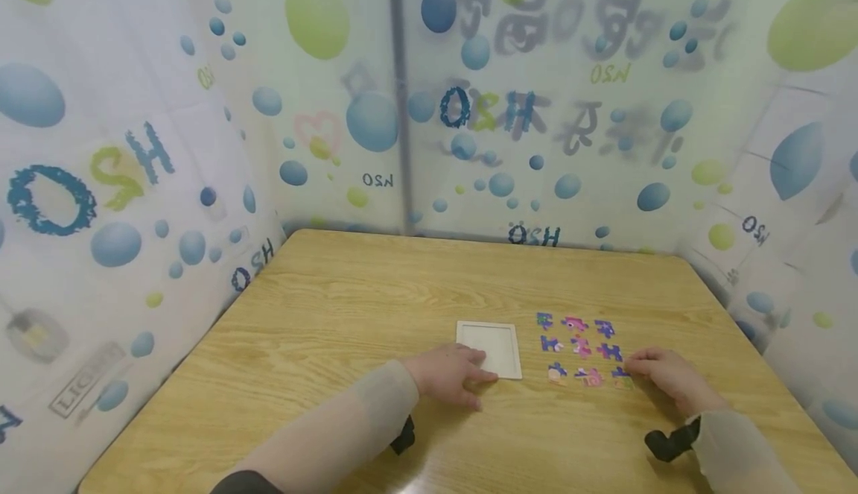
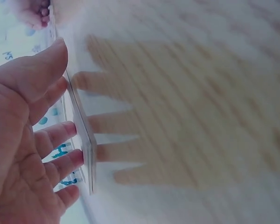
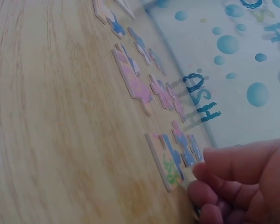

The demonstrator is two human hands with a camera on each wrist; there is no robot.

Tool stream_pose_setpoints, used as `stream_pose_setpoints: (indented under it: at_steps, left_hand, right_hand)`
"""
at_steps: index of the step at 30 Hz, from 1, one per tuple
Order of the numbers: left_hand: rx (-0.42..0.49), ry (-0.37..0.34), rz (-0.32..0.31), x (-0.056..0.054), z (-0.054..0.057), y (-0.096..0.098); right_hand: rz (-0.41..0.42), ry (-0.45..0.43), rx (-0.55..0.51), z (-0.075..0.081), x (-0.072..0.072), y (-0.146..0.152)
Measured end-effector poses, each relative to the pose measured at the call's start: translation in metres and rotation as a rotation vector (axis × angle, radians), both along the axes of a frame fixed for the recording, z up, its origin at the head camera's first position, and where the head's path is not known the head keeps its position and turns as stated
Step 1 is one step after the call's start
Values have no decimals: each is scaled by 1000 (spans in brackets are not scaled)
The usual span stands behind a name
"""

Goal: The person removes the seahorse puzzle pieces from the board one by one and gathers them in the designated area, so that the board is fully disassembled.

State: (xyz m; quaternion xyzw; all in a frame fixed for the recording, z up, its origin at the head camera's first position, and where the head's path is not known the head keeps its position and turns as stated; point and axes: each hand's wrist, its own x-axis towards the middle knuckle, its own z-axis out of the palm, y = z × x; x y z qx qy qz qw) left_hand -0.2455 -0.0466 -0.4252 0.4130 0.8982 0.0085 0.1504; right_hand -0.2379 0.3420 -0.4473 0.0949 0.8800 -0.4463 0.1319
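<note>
My left hand [image 1: 447,376] reaches over a square white puzzle tray [image 1: 494,341] with a raised rim; its spread fingers touch the near left part. In the left wrist view, the fingertips meet the tray's edge [image 2: 86,135]. To the tray's right, jigsaw pieces in purple, pink and blue lie apart in three rows of three. My right hand [image 1: 666,376] rests beside the near right corner piece [image 1: 623,378], its fingers loosely curled. The right wrist view shows that piece [image 3: 164,161], with green on it, flat on the table just off the fingertips. Nothing shows in the right hand's fingers.
The wooden table [image 1: 322,293] has rounded far corners. Hanging curtains [image 1: 335,106] printed with blue and green dots enclose its back and both sides. A black strap piece [image 1: 670,442] sticks out at the right wrist.
</note>
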Motion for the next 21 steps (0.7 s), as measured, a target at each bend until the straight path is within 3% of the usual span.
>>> stream_pose_setpoints:
  at_steps: [14,21]
  left_hand:
    - [2,-10,29,3,1,3]
    - [49,-33,61,3,1,2]
  right_hand:
    - [15,11,-7,1,6,2]
    - [-13,-42,-54,-2,3,4]
